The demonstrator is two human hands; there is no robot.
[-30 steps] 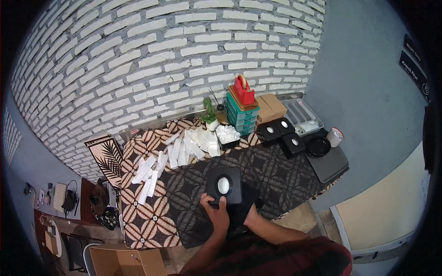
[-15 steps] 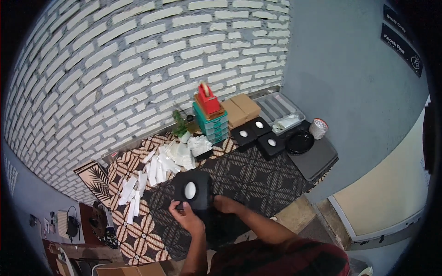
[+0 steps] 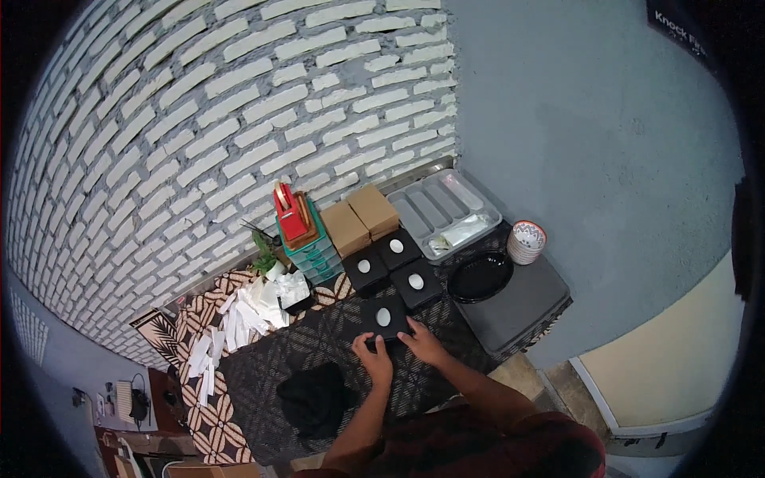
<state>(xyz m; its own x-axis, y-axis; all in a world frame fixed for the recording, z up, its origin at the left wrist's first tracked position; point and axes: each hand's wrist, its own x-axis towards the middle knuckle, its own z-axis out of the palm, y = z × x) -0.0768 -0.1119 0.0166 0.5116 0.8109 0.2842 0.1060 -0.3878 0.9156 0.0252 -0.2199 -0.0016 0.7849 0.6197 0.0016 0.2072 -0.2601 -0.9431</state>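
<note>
A square black tissue box [image 3: 366, 319] with a white oval on top lies in front of me, close to a group of matching boxes. My left hand [image 3: 374, 363] grips its near left edge, thumb and fingers bent against it. On the near right corner my right hand [image 3: 423, 344] is closed, its fingers partly hidden by the box. Just beyond stand three similar tissue boxes, the nearest of them a black box [image 3: 417, 293] to the right. A soft black heap [image 3: 311, 400], perhaps cloth or a bag, sits to the left of my left forearm.
White folded papers [image 3: 245, 315] spread across the left side of the patterned table. Behind are a plant [image 3: 265, 259], a teal drawer unit [image 3: 311, 253] with a red tape dispenser [image 3: 292, 215], brown cartons [image 3: 358, 218] and a grey divided tray [image 3: 430, 209]. Bowls [image 3: 526, 242] and a black dish [image 3: 481, 276] stand right.
My hands have carried the tissue box right and forward, toward the other three boxes. The black heap now shows on the table at left. My view has shifted to the right.
</note>
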